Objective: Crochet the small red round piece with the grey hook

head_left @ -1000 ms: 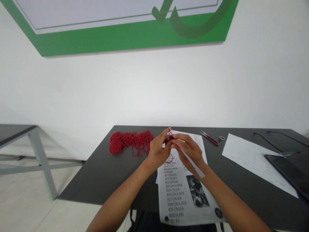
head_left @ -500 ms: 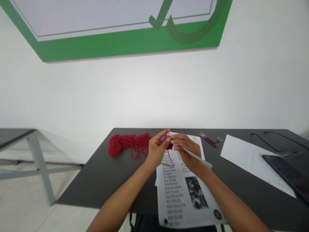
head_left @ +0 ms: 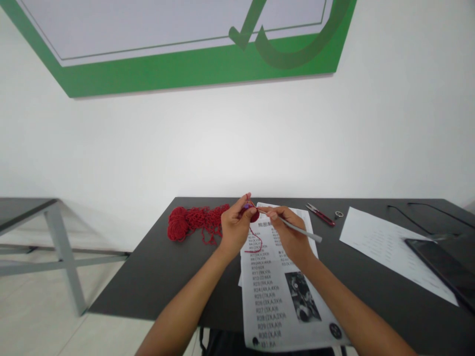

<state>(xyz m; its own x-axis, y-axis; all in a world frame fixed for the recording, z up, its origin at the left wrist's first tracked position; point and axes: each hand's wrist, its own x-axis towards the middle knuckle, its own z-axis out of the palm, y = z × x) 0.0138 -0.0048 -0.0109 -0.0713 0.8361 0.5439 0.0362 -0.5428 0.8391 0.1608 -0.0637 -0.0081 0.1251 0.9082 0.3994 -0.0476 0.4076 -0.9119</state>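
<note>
Between the fingers of my left hand (head_left: 236, 223) is a small red crochet piece (head_left: 254, 214) with a purple bit, perhaps a stitch marker, on it. Red yarn runs up over the raised index finger, and a loose tail hangs below the piece. My right hand (head_left: 291, 231) grips a crochet hook (head_left: 302, 231) like a pen. Its grey handle sticks out to the right, and its thin tip reaches the red piece. A red yarn ball (head_left: 178, 225) with a tangle of loose yarn lies to the left of my left hand.
Under my hands lies a printed pattern sheet (head_left: 265, 306), reaching over the table's front edge. Small red-handled scissors (head_left: 321, 215) and a metal ring (head_left: 338, 214) lie behind my right hand. Farther right are a second paper (head_left: 386, 252), a dark phone or tablet (head_left: 441, 267) and eyeglasses (head_left: 426, 230).
My left hand has shifted a little to the left with the crochet piece. The right hand has drawn slightly away from it, so the hook's shaft now shows between the hands.
</note>
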